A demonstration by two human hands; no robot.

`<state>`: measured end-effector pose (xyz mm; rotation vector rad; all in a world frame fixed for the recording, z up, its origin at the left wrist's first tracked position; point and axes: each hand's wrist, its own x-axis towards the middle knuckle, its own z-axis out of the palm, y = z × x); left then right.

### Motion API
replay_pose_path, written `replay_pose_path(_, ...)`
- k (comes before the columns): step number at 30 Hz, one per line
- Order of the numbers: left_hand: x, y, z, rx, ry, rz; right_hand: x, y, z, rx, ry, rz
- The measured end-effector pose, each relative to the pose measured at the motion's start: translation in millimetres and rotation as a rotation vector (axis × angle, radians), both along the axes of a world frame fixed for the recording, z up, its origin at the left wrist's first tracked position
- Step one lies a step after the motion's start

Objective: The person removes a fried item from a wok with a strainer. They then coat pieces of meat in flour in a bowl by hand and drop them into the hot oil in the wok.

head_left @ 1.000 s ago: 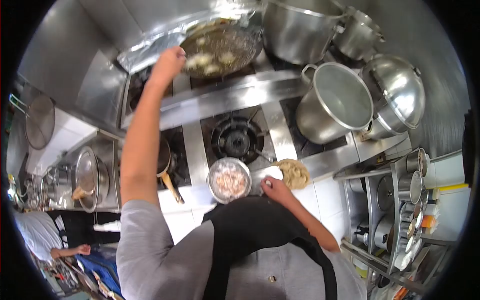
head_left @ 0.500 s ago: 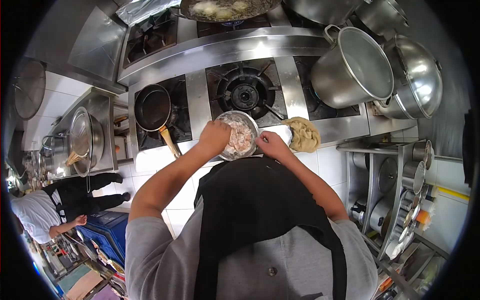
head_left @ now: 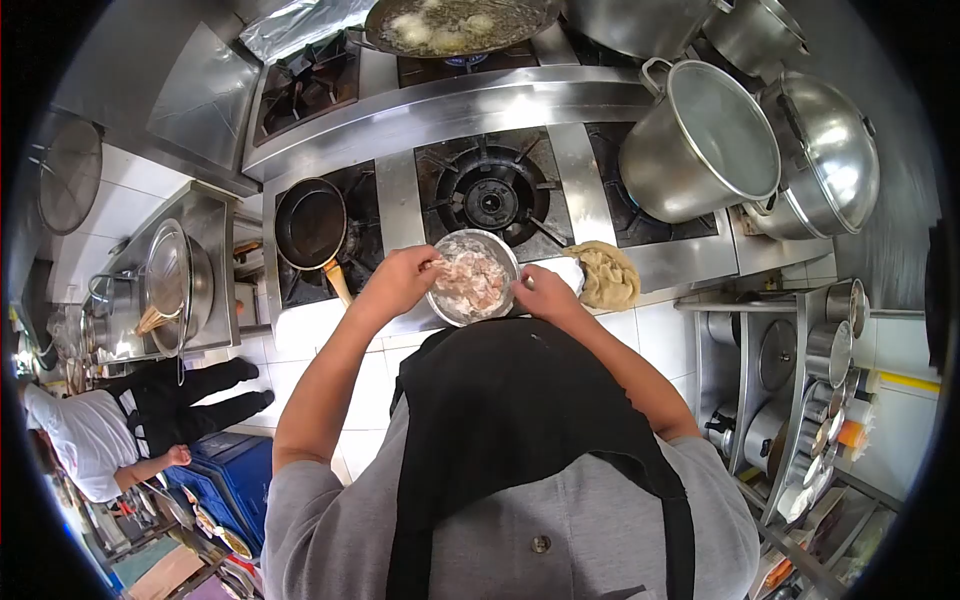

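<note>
A metal bowl (head_left: 466, 318) stands at the front edge of the stove and holds pinkish pieces coated in white powder (head_left: 474, 283). My left hand (head_left: 402, 281) is at the bowl's left rim, its fingertips pinched together at the coated pieces; what is between them is too small to make out. On the right side, my right hand (head_left: 545, 294) has its fingers closed on the bowl's rim. A crumpled tan cloth (head_left: 606, 276) lies just right of that hand, beside something white. In a wide pan (head_left: 455, 25) at the back, pale pieces sit in bubbling oil.
A black frying pan (head_left: 310, 225) with a wooden handle rests on the left burner. To the right stand a large open pot (head_left: 655, 165) and a domed steel lid (head_left: 838, 150). A rack (head_left: 745, 375) holds pots at the right. Another person (head_left: 90, 430) is at the far left.
My left hand has gone from the wide pan back down to the bowl, then slid a little left to its rim. My right hand has moved from beside the bowl onto its rim. The view has tilted downward.
</note>
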<state>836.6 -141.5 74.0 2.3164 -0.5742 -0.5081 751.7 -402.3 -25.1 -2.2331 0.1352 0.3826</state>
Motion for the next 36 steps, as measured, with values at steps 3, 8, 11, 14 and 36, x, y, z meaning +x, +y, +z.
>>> replay_pose_path(3,-3.0,-4.6,15.0,-0.037,0.085,0.075,12.0,2.4,29.8,-0.059,-0.222,0.100)
replay_pose_path(8,-7.1,-11.5,24.1,-0.140,0.085,0.046,41.2,35.9,39.7,0.181,-0.607,0.276)
replay_pose_path(11,-6.7,-10.9,28.8,-0.175,0.098,0.036,53.2,38.6,57.7,0.054,-0.294,0.432)
replay_pose_path(14,-6.8,-7.9,30.0,-0.195,0.166,0.103,52.1,35.9,44.9,0.062,-0.223,0.369)
replay_pose_path(36,6.0,13.7,10.9,-1.201,0.680,0.332,66.9,59.2,120.2,0.386,-0.243,0.393)
